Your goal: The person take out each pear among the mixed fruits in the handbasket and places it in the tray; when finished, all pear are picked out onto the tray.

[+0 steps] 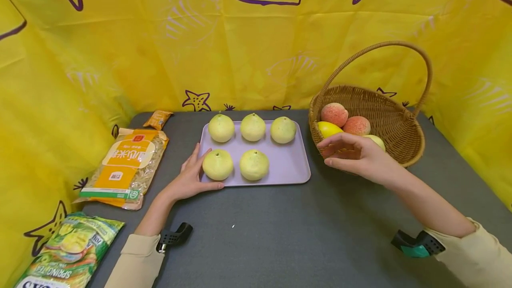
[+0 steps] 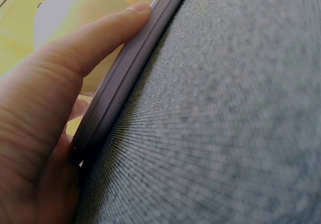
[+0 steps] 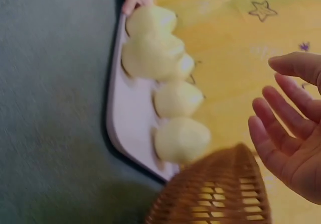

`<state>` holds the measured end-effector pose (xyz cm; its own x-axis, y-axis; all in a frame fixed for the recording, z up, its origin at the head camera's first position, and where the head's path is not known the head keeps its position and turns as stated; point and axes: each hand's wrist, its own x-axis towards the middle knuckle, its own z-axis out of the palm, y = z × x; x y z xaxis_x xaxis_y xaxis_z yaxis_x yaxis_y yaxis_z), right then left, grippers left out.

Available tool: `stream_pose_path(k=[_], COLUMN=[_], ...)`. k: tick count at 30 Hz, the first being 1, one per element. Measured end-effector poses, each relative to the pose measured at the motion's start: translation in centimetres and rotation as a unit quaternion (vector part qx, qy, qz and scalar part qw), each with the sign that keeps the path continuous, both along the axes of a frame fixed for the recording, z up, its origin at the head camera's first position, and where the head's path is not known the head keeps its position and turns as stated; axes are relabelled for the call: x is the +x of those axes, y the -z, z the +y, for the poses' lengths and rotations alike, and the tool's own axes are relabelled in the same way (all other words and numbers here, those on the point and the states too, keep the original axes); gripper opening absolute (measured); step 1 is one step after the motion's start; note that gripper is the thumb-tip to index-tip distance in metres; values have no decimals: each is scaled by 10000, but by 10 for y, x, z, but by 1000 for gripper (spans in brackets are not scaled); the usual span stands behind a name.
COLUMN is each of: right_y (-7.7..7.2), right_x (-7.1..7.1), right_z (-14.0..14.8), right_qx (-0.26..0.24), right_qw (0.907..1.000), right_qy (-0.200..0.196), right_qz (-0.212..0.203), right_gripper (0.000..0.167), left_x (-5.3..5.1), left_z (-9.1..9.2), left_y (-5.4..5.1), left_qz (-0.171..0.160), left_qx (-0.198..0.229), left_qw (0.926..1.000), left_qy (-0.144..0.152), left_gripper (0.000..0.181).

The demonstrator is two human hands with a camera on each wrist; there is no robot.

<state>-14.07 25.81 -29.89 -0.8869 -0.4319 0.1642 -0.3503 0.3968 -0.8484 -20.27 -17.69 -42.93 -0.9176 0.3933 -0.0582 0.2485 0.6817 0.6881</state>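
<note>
A pale purple tray (image 1: 286,163) bears pomelo-like yellow-green fruits, three in its back row and two in front. My left hand (image 1: 192,177) holds the tray's near left corner, thumb along the front rim and fingers by the left side, close to the front left fruit (image 1: 218,165). In the left wrist view the thumb (image 2: 108,33) lies on the tray's rim (image 2: 120,83). My right hand (image 1: 362,157), fingers loosely bent and holding nothing, hovers at the near side of a wicker basket (image 1: 394,134). Inside it are two peaches (image 1: 334,114), a yellow fruit (image 1: 329,129) and a pale green fruit (image 1: 377,141), partly hidden.
On the left lie an orange noodle packet (image 1: 126,163), a small orange sachet (image 1: 158,119) and a green snack bag (image 1: 70,252). The basket's tall handle (image 1: 384,44) arches above it. Yellow patterned cloth (image 1: 256,57) hangs behind the grey table (image 1: 280,234) and along both sides.
</note>
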Motion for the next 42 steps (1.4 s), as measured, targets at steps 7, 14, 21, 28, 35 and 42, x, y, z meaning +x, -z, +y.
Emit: stream_pose_path(k=[7,14,21,28,35,42], right_y=[-11,-26,-38,-43,-42,-37], right_x=[-14,-36,-54,-72,-91,-107], right_z=[20,41,53,64,77,88], right_qx=[848,2010,2786,3253,3695,3888], right_qw=[9951,9790,9603,9434,9190,9016], right_qy=[300,279,37,-417,-760,-1030], right_qz=[422,207,-160,-488,-1147,-1594], right_gripper=[24,27,34,32,42,52], left_x=[-1,0,-1,-1,-1,1], left_z=[0,1,0,-1,0,1], left_y=[0,-1,-1,1,1,-1], left_qz=[21,-2,12,36,-9,82], left_qx=[3,20,22,53,42,37], left_qw=[10000,10000,10000,10000,10000,10000], left_qy=[7,-7,-6,29,39,12], left_gripper=[110,110,110,110,110,110])
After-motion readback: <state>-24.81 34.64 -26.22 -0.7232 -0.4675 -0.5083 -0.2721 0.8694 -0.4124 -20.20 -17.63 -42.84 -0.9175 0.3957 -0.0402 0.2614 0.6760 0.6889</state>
